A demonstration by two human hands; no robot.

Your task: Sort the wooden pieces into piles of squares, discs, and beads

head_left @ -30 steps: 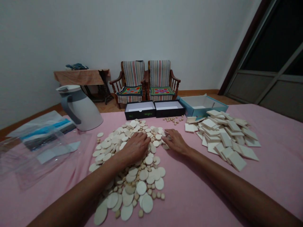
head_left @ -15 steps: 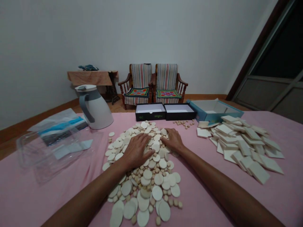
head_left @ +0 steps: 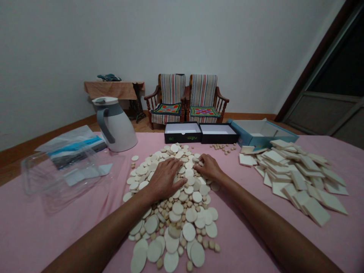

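A heap of pale round wooden discs (head_left: 178,208) mixed with small wooden cubes (head_left: 211,244) spreads over the pink cloth. My left hand (head_left: 166,178) lies palm down on the upper left of the heap, fingers spread and thumb apart, holding nothing. At the heap's upper right edge, my right hand (head_left: 209,168) has its thumb and fingers curled in around a pale disc (head_left: 201,163). Its fingertips touch the pieces there.
A white and grey jug (head_left: 121,131) and clear plastic packaging (head_left: 59,170) are at the left. Two black trays (head_left: 182,137) and a blue box (head_left: 261,140) line the far edge, near a few small cubes (head_left: 223,148). Square wooden tiles (head_left: 298,170) are piled at the right.
The fingers of my right hand have drawn together around a disc at the heap's edge. My left hand rests in nearly the same place. The view has shifted slightly.
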